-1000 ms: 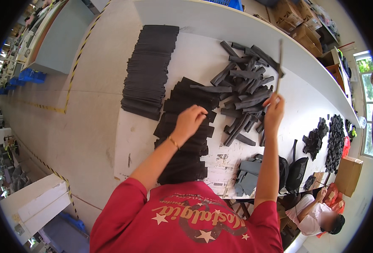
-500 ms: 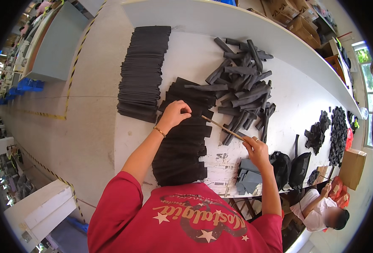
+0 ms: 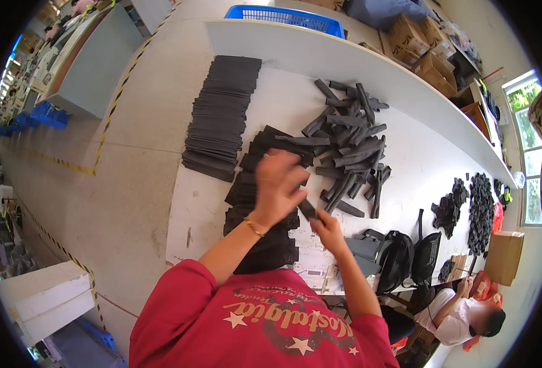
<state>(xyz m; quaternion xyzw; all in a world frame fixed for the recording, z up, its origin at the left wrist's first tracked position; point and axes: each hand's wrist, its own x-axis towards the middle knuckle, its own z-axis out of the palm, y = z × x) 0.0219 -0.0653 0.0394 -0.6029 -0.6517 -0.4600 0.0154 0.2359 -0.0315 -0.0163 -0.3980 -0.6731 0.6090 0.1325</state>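
Note:
My right hand (image 3: 327, 228) is closed on one end of a short black fabric piece (image 3: 307, 210), which looks like a narrow tube. The thin stick is not visible. My left hand (image 3: 278, 187), blurred by motion, is raised over a row of overlapping black fabric strips (image 3: 261, 224), its fingers apart and near the far end of the held piece. Beyond it stands a neat stack of flat black strips (image 3: 219, 113). To the right lies a loose heap of rolled black fabric tubes (image 3: 350, 135).
The white table (image 3: 283, 92) has a raised board (image 3: 356, 55) along its far side. Black bags (image 3: 396, 260) and grey pieces (image 3: 364, 251) lie at the right, with piles of small black parts (image 3: 480, 211) beyond. A seated person (image 3: 461, 313) works near a cardboard box (image 3: 505, 256).
My left hand has moved nearer and right, its fingers spreading. My right hand has shifted left and now holds a black fabric piece; the thin stick it held is out of sight.

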